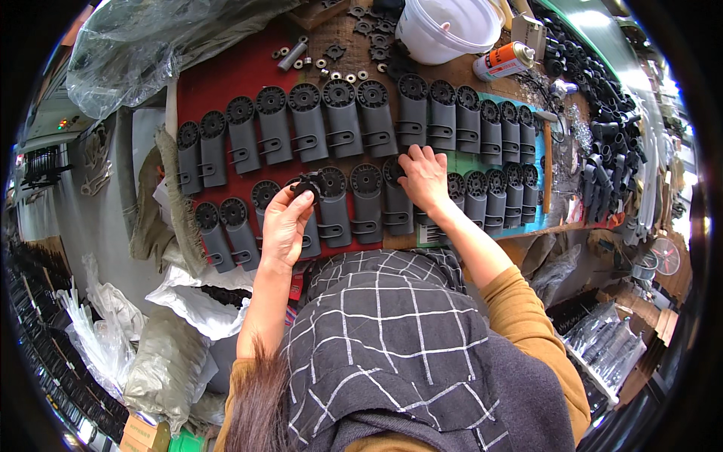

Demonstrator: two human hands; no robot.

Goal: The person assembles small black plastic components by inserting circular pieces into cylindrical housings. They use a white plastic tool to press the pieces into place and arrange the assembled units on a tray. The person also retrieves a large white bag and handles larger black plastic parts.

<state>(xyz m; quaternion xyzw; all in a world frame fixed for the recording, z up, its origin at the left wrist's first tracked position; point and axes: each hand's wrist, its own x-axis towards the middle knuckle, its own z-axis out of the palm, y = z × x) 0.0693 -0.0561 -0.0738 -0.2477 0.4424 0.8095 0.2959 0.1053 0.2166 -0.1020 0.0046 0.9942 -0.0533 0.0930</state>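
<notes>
Dark grey plastic tube-like housings with round ribbed ends stand in two rows on the bench, a far row (307, 128) and a near row (367, 202). My left hand (283, 226) is closed around black toothed plastic discs (307, 184), held above the left part of the near row. My right hand (425, 179) has its fingers bent down at the round end of a near-row housing (398, 203) in the middle. Its fingertips are partly hidden, so anything between them cannot be made out.
Behind the rows lie metal rings (351, 77), a grey cylinder (293, 54) and black star-shaped discs (380, 54). A white bucket (444, 41) and an orange-and-white spray can (504, 60) stand at the back. Black parts (602, 124) are heaped right; clear plastic sheeting (151, 56) hangs left.
</notes>
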